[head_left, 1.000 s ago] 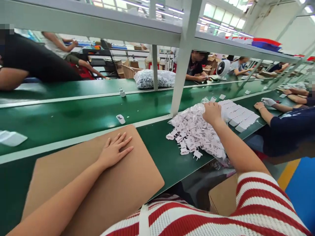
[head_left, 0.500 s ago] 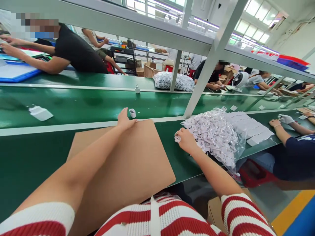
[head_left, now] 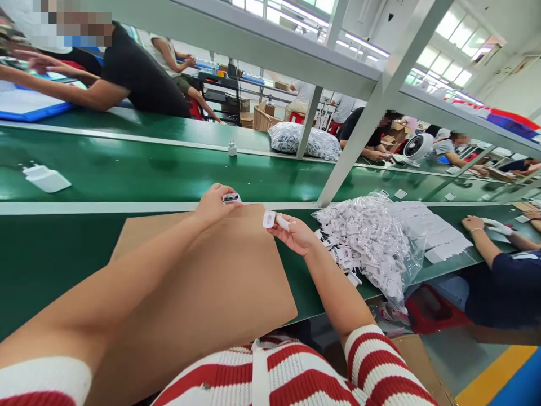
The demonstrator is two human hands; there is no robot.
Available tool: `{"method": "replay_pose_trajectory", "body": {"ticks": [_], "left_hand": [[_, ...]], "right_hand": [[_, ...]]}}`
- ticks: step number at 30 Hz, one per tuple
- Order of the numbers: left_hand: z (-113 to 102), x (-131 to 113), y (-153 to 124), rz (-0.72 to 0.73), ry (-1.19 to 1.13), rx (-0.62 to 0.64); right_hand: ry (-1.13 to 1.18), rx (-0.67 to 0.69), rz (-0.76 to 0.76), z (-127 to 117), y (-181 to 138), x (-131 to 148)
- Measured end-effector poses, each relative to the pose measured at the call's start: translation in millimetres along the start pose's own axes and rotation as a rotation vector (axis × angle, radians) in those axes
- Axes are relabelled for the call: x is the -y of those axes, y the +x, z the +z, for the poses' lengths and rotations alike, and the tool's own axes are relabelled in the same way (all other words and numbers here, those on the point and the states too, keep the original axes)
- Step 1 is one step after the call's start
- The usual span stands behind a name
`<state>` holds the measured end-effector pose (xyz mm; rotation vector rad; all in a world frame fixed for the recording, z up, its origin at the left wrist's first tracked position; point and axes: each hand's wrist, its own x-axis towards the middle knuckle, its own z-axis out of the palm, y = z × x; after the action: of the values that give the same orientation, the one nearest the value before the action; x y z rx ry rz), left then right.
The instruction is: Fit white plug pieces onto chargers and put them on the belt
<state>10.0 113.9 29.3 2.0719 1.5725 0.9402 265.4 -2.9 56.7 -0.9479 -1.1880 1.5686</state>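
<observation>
My left hand (head_left: 214, 204) is closed around a white charger housing (head_left: 232, 198), its dark open end showing, just above the far edge of a brown cardboard sheet (head_left: 211, 282). To the right, my right hand (head_left: 296, 234) pinches a small white plastic cap (head_left: 269, 219) with a rounded rectangular face. The cap and the housing are apart. A clear bag of white plastic caps (head_left: 363, 242) lies open beside my right forearm, several pieces spilling toward it.
White chargers with plug pins (head_left: 47, 178) stand or lie on the green conveyor belt (head_left: 160, 175) beyond a pale rail. White trays (head_left: 435, 234) lie past the bag. A slanted metal post (head_left: 359, 124) rises ahead. A co-worker's hand (head_left: 473, 223) is at far right.
My left hand has taken hold of the charger housing that stood on the belt. My right hand has moved left, away from the bag, bringing a white cap near the housing.
</observation>
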Motion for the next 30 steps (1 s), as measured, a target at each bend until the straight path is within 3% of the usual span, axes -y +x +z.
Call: {"method": "replay_pose_trajectory", "body": {"ticks": [5,8,10,13,16,18,21,26,30], "left_hand": [[5,-26,-92,0.116,-0.065,0.160],[17,-33,-127,0.113,-0.116,0.155],[24,-32,-134,0.096,-0.224,0.159],[27,-25,-131,0.095,-0.376,0.214],[24,-20,-126,0.189,-0.361,0.250],[21,-18,-125,0.228,-0.359,0.264],[19,-18,-125,0.228,-0.386,0.275],[20,-15,-124,0.241,-0.422,0.277],[18,-14,-123,0.251,-0.447,0.310]], "right_hand": [[0.001,-0.072,0.058,-5,5,-24],[-0.121,-0.108,0.016,-2,5,-32],[-0.290,-0.127,-0.042,1,2,-33],[-0.752,-0.124,-0.197,2,-6,-30],[-1.189,-0.110,-0.306,1,-15,-25],[-1.331,-0.098,-0.305,0,-19,-24],[-1.299,-0.066,-0.296,1,-20,-25],[-0.900,-0.150,-0.385,11,-14,-29],[-0.889,-0.255,-0.480,15,-11,-29]]}}
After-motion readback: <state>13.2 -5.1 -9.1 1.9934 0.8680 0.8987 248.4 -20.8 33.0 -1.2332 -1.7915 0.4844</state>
